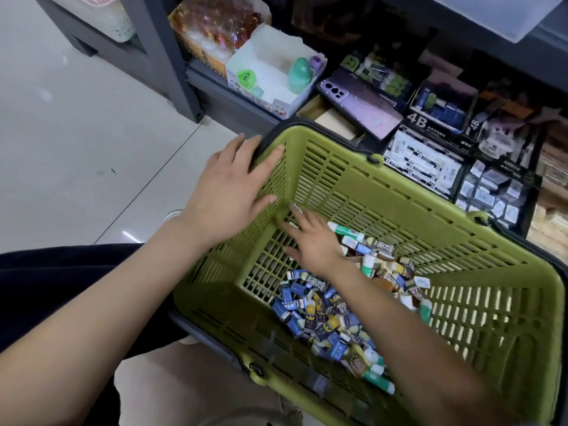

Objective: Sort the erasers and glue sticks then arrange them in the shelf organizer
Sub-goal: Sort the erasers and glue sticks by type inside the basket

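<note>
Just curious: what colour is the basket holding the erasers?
The basket is olive green, seen in the head view.

Open-topped basket (pixel 384 198) — floor bare leftward (erasers (pixel 322 318) heap right).

A stationery shop: shopping basket (pixel 399 192) before shelf boxes of packaged erasers (pixel 424 162)

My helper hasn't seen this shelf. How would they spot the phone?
Find the green basket; beyond its far rim sits the shelf organizer of boxed stationery. The phone lies across the boxes: purple, flat, camera lenses up, larger than the packets around it.
</note>
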### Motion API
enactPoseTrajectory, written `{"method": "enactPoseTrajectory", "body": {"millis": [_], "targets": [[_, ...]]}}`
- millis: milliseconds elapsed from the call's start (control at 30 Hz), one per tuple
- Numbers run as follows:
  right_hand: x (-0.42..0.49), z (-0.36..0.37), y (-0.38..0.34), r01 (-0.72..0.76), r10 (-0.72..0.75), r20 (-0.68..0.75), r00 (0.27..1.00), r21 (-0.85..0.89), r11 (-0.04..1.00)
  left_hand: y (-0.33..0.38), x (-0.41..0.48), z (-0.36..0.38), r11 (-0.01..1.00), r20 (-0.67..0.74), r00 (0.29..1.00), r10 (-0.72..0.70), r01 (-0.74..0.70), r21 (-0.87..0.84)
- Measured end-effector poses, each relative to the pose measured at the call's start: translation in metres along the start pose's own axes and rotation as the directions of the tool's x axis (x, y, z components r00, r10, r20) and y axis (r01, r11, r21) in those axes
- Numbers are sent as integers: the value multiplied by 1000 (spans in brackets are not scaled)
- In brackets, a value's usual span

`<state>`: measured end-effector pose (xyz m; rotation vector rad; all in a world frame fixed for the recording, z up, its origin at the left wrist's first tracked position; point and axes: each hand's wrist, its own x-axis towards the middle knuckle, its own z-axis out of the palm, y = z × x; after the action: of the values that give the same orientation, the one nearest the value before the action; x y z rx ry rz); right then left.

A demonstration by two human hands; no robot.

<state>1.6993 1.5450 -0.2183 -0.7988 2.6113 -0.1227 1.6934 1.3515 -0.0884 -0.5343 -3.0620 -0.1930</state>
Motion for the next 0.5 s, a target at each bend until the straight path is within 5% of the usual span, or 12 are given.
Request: {"method": "enactPoseTrajectory", "body": {"millis": [100, 200, 500], "targets": [[32, 24, 3, -71, 78, 97, 992, -71, 995, 0, 1, 5, 1000, 19, 1000, 17, -17, 26], [26, 42, 8, -79, 84, 36, 996, -135, 988, -1, 2, 6, 999, 17, 1000, 22, -22, 27], [4, 39, 8, -23, 24, 23, 999, -24, 999, -2, 2, 6, 999, 16, 999, 30, -30, 11]]}}
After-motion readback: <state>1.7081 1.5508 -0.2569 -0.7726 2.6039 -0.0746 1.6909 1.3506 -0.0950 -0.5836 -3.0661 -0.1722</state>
